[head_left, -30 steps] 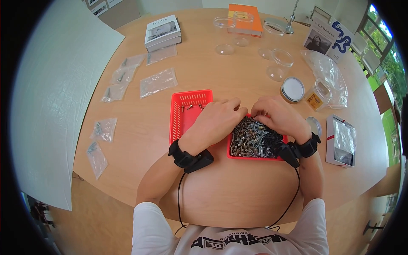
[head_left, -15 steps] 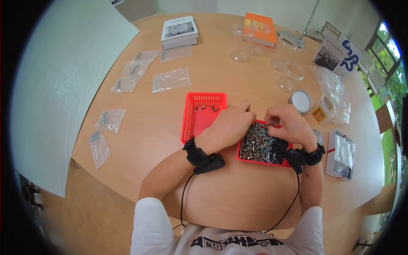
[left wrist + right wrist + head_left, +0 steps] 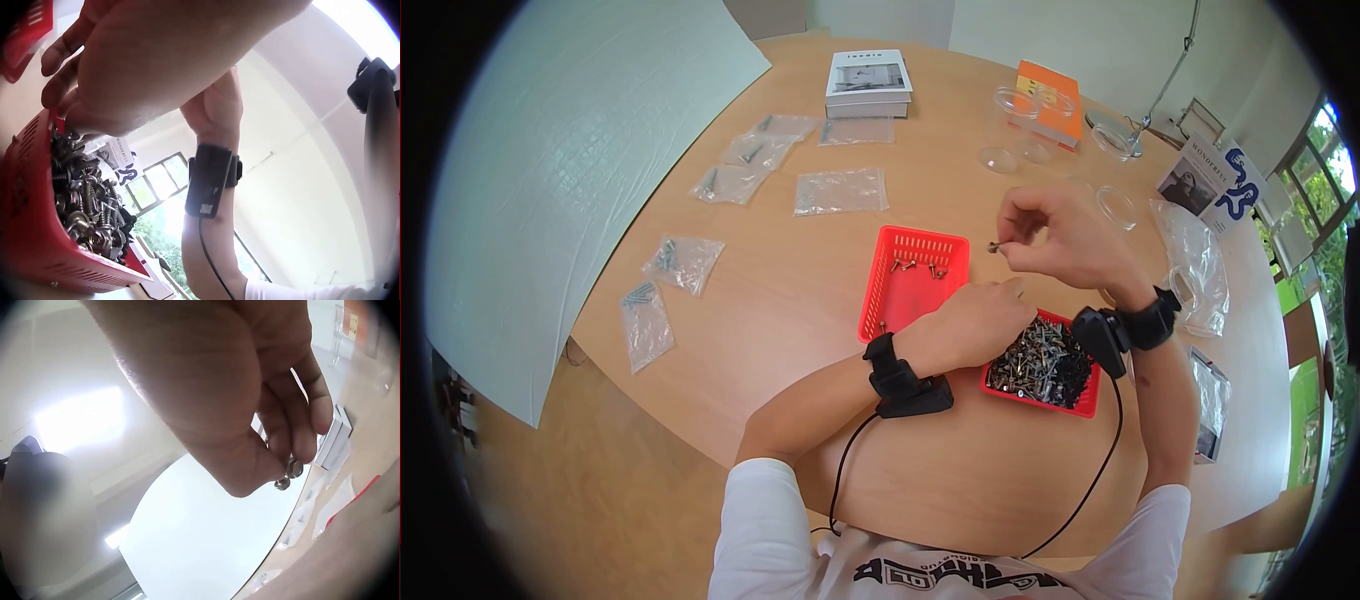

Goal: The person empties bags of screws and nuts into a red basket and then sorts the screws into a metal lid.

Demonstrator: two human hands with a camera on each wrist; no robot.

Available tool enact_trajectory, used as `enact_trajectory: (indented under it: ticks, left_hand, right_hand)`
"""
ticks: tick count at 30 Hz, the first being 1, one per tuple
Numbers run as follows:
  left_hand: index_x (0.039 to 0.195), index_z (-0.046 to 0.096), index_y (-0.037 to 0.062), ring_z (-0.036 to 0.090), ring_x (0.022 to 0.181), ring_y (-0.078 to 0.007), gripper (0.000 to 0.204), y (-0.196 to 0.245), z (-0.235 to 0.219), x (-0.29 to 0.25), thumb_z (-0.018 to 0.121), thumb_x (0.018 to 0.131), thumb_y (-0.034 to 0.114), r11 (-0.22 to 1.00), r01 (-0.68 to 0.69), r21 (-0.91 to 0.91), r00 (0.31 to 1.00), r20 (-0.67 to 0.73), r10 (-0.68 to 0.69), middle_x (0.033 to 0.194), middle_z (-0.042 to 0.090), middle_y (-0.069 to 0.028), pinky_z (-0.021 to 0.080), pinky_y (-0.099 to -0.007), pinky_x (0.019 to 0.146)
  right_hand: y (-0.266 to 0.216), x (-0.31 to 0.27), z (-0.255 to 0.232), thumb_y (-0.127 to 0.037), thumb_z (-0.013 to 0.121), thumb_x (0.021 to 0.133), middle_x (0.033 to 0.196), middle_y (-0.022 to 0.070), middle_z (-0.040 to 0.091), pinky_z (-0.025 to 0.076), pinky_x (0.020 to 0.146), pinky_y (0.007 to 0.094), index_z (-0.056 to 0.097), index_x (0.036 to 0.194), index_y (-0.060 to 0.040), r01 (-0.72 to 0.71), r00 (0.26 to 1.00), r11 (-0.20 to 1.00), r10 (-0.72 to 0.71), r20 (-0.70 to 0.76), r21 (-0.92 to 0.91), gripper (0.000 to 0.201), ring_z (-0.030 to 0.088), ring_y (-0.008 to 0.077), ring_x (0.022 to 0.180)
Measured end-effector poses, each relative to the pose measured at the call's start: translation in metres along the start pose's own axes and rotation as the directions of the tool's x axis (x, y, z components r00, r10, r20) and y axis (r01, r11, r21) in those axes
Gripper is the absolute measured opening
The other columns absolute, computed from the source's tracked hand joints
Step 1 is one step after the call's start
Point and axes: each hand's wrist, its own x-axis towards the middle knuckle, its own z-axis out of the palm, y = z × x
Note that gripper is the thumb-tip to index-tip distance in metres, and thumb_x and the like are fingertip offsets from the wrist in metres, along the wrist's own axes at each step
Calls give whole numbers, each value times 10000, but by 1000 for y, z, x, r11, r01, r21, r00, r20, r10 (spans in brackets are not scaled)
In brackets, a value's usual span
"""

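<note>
Okay, half a second back my right hand (image 3: 1065,240) was down at the full basket (image 3: 1040,405); now it's lifted clear, up past that basket's far side. I'd judge a pick from the screw heap (image 3: 1045,368) is done, nothing set down yet. Thumb and fingers pinched, two screws (image 3: 295,467) with heads showing at the tips. Left hand (image 3: 970,330) lies by the full basket's left edge, fingers loosely bent; can't tell if they grip the rim.

Counts: two red baskets. Full basket: too many screws for me to count. Other basket (image 3: 915,297), to its left: about five loose screws (image 3: 909,265) showing. Seven small bags (image 3: 840,192), screws seen in five. Four clear jars (image 3: 998,160), going by rims. One orange book (image 3: 1060,125).
</note>
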Motion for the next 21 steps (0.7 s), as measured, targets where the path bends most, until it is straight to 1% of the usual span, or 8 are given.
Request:
enact_trajectory:
  ticks: [3,6,9,10,13,16,18,21]
  left_hand:
    - [995,641,12,652,926,-360,146,-3,3,3,588,864,48,1000,6,1,1000,22,-6,1010,624,-184,538,-446,753]
    - [1000,648,9,673,855,-373,157,-2,4,2,589,861,53,999,-40,-20,995,-93,38,896,644,-183,544,-452,706]
    - [949,669,-2,678,783,-377,133,2,-9,2,595,846,37,999,-7,37,1000,31,6,844,655,-188,546,-459,669]
    - [930,674,-6,679,775,-378,123,2,-10,3,598,841,32,999,-26,23,999,21,26,837,659,-189,546,-460,665]
    - [887,692,-15,683,768,-377,109,1,-12,3,605,827,14,998,-65,-7,998,9,65,837,669,-195,547,-462,666]
    - [908,707,-8,684,803,-373,134,-1,-13,4,605,822,-1,997,-80,-15,997,5,80,878,675,-202,547,-460,706]
    - [968,716,4,680,845,-367,183,-4,-13,1,601,826,-6,992,-125,-33,992,-34,123,898,671,-197,543,-456,745]
    - [1039,711,24,664,910,-350,232,-1,-22,-2,603,836,0,995,-90,-34,995,37,92,954,661,-177,532,-445,801]
  right_hand:
    - [9,27,9,-74,709,755,692,19,617,513,649,259,618,779,-2,32,993,998,-26,112,-58,118,606,98,669]
    - [15,46,17,-83,714,763,698,13,627,510,647,254,635,785,-5,47,982,992,-24,190,-120,113,603,91,669]
    - [23,58,20,-81,715,740,705,64,659,523,647,289,652,777,11,60,975,992,-33,219,-114,117,627,139,672]
    - [25,61,21,-78,715,728,707,88,673,529,648,306,658,774,19,65,974,993,-41,223,-101,122,638,162,674]
    - [28,66,21,-96,726,741,735,88,690,540,670,307,674,821,11,54,964,991,-19,266,-125,143,664,172,703]
    - [27,63,18,-117,735,828,810,42,684,543,725,266,679,913,-10,61,967,996,-44,252,-60,148,665,126,760]
    - [24,53,9,-117,730,850,844,46,691,545,748,266,678,962,-4,89,986,993,-78,145,-71,167,673,128,788]
    - [17,23,-10,-105,722,866,873,51,699,544,762,269,678,987,5,55,998,997,-54,12,-63,170,676,131,814]
